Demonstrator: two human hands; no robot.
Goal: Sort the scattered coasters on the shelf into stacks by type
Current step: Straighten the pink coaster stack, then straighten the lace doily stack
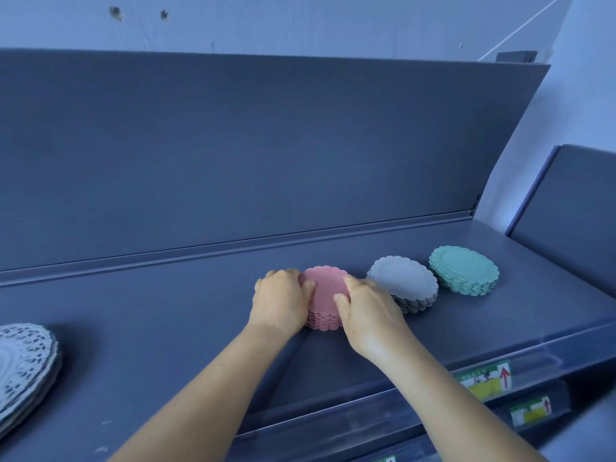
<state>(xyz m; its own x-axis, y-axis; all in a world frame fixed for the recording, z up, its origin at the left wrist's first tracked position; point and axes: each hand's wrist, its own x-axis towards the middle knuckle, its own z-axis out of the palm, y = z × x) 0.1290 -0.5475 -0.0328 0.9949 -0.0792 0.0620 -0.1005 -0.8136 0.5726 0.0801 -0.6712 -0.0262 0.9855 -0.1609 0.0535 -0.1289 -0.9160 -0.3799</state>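
A stack of pink scalloped coasters [325, 291] stands in the middle of the dark shelf [166, 328]. My left hand [281, 303] grips its left side and my right hand [368, 311] grips its right side, fingers curled round the rim. Just to the right stands a stack of grey coasters [401, 283], its top ones shifted off-centre. Further right is a stack of teal coasters [463, 270]. A pile of larger white lace-patterned coasters [23, 368] lies at the far left edge, partly cut off by the frame.
The shelf's tall back panel [266, 145] rises behind the stacks. A clear front lip with price labels [486, 381] runs along the shelf's near edge. Another dark shelf unit [573, 201] stands at the right.
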